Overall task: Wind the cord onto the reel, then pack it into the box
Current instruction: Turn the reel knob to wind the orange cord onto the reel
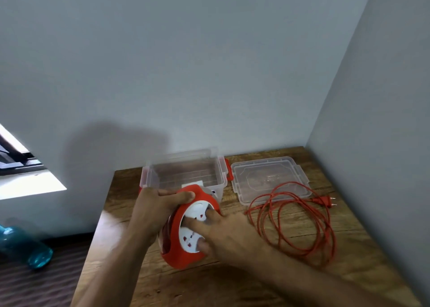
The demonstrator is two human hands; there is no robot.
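The left hand (153, 210) is clamped on the red rim of the reel (188, 227), holding it tilted just above the counter (232, 283), with the thumb over the top edge. The right hand (223, 232) lies spread on the reel's white socket face, fingers pressed into it and closed on nothing. Some red cord seems already wound inside the reel, though the blur makes that uncertain.

Right of the reel, most of the cord (300, 225) lies in loose overlapping loops on the counter, its plug (324, 200) at the far right. Behind the reel stands the open clear box (186, 169); right of the box lies its lid (270, 178), with one loop of cord across its near edge.

Winding looks barely begun. To do it well, the left hand should hold the housing steady while the right turns the face evenly. The loops cross each other, so a slow pull, with pauses to shake out snags, should keep the cord from knotting or dragging the lid.
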